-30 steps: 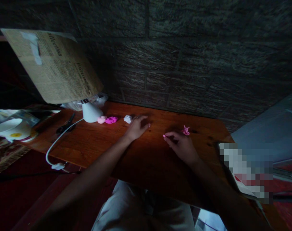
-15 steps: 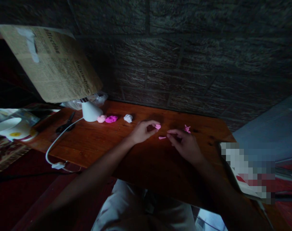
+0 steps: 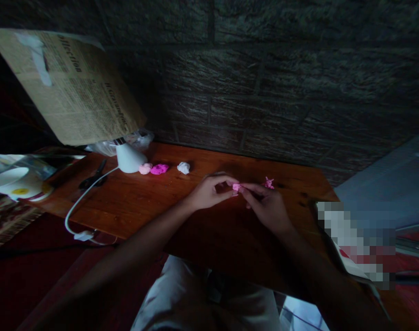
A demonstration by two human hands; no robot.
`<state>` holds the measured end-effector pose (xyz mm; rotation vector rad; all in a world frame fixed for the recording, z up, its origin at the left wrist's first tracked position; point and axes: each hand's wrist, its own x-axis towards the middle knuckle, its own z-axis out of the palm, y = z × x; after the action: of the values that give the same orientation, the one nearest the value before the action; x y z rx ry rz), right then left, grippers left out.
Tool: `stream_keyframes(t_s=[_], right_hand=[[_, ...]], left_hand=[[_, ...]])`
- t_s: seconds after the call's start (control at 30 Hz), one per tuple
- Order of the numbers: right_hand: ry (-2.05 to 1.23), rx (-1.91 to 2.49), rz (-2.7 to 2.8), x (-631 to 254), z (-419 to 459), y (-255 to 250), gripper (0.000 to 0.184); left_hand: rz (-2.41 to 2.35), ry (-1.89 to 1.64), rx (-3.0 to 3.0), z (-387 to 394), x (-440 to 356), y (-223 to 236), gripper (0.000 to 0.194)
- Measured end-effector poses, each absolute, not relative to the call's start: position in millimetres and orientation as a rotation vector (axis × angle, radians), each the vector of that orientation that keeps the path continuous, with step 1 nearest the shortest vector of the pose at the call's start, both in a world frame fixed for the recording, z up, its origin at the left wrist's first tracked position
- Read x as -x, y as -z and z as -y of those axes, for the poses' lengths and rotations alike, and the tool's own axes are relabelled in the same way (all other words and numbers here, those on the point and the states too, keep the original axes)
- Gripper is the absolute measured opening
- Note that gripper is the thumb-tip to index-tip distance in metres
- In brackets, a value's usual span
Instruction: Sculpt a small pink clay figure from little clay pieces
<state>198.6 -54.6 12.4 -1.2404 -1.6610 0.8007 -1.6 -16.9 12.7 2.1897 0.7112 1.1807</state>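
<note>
A small pink lump of modelling clay (image 3: 236, 187) is pinched between the thumb and fingers of my left hand (image 3: 211, 192). My right hand (image 3: 267, 206) meets it from the right, its thumb and fingertips closed on the lump's right side. Just under the lump, a thin pink bit shows, partly hidden by my left thumb. Beyond my right hand lies a small pink clay piece with thin points (image 3: 269, 183). Farther left on the tabletop are a white clay lump (image 3: 183, 168), a magenta lump (image 3: 159, 169) and a pale pink lump (image 3: 145, 168).
A lamp with a white base (image 3: 129, 158) and newsprint shade (image 3: 81, 92) stands at the left. Its white cord (image 3: 71, 209) hangs over the table's front edge. Black scissors (image 3: 94, 179) and a white cup (image 3: 18, 184) are at far left. A brick-patterned wall rises behind.
My left hand has moved right with its pink lump, up to the fingertips of my right hand. Both hands now touch the lump. The thin pink bit below is now mostly covered.
</note>
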Motion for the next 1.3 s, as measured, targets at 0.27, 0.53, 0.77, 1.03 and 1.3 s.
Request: stream_keyframes(t_s=[0.27,0.53,0.77,1.03,1.3], right_hand=[[-0.741,1.226,1.616,-197.2,56.5,-13.9,0.024],[-0.866,1.166,1.471,-195.8,51.4,-13.2,0.014],[-0.956,1.216,1.525,-198.6,50.6,-16.2,0.026],[-1.023,1.227,1.606,-199.5,49.3,-14.0,0.030],[-0.940,1.181,1.726,-199.3,49.2,-12.6,0.025]], left_hand=[[-0.806,-1.221,-2.040,19.2,-3.4,-11.0,0.016],[-1.175,-1.115,-2.183,-1.7,18.1,-2.0,0.010],[-1.300,-0.883,-2.394,-1.3,20.6,3.5,0.025],[-1.099,-1.155,-2.369,8.4,11.2,-9.8,0.026],[-0.714,-1.233,-2.385,15.4,0.1,-9.3,0.019]])
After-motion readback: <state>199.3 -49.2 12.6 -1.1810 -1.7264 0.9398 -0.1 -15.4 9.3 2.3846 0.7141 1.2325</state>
